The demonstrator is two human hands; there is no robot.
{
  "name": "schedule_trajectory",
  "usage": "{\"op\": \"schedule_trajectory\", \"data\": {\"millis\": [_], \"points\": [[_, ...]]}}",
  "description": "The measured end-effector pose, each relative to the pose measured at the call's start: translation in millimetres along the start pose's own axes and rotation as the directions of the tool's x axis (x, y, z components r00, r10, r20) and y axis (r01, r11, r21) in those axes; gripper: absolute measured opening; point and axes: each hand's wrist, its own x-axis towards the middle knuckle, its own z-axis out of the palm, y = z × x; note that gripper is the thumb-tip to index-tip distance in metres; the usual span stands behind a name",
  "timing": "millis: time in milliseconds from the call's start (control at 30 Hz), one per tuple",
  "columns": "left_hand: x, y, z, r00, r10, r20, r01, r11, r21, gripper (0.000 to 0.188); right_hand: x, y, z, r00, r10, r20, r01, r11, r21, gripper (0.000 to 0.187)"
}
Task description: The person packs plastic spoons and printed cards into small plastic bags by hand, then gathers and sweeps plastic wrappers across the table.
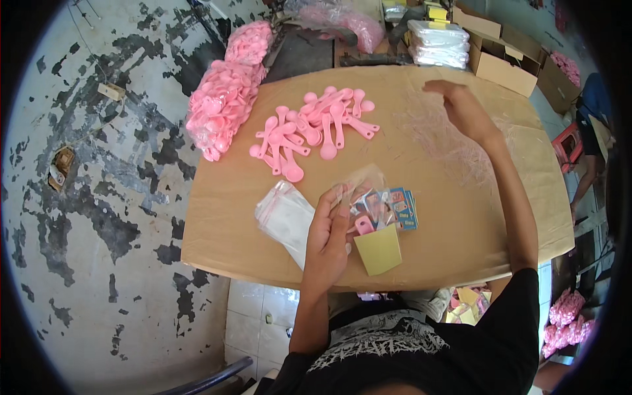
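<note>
My left hand [331, 234] is closed on a clear plastic bag [370, 183], pinching it between thumb and fingers. Next to that hand, partly seen through the plastic, are a pink spoon's handle [363, 225] and a yellow card [379, 251]; whether both lie inside the bag I cannot tell. Blue printed cards [406, 209] are stacked just right of it. Flat clear bags [284, 214] lie left of my left hand. My right hand [464, 112] is raised over a scatter of thin clear strips [454, 145], fingers stretched leftward, nothing visible in them.
Loose pink measuring spoons [328, 122] cover the table's [217, 224] far middle. Bulging bags of pink spoons [224, 105] stand at the far left edge. Behind are stacked plastic packs [438, 45] and an open cardboard box [503, 62]. Another person's arm [588, 174] shows at far right.
</note>
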Motion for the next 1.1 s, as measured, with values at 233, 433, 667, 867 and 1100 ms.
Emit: {"op": "schedule_trajectory", "data": {"millis": [233,433,667,867,1100], "points": [[5,3,2,0.995,0.095,-0.043,-0.097,0.994,-0.058,0.040,46,-142,-102,0.737,-0.120,0.665,-0.529,0.511,0.678,0.024],[4,-6,2,1.000,0.000,0.004,0.001,0.945,-0.328,0.051,23,-173,-73,0.779,-0.157,0.607,-0.580,0.190,0.792,0.025],[-5,-23,-1,0.994,0.007,-0.105,-0.034,0.966,-0.256,0.041,30,-169,-73,0.729,-0.243,0.639,-0.595,0.234,0.769,0.021],[-5,-16,-9,0.990,0.050,-0.131,-0.064,0.992,-0.109,0.034,22,-164,-64,0.798,-0.141,0.586,-0.565,0.162,0.809,0.023],[-1,2,-18,0.994,0.107,-0.031,-0.109,0.991,-0.081,0.025,26,-165,-67,0.839,-0.105,0.534,-0.505,0.216,0.836,0.023]]}}
